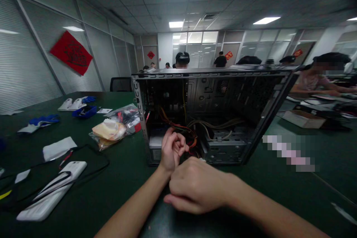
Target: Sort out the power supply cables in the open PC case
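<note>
- Table (119,200): dark green top, running beneath the computer case and out to both sides of it.
- Computer case (206,93): stands on the table, open side toward the person, interior exposed.
- Open box (306,119): well to the right of the case.
- Plastic bags (108,131): just left of the case, contents partly visible.
- White device (50,200): further left and nearer than the case, black cord across it.
- Right hand (192,186): before the case, fingers folded into a fist; contents cannot be determined.
- Left hand (172,150): at the case's opening, fingers loosely curled; grip cannot be determined.
- Orange wires (182,125): inside the case, beside the left hand.
</note>
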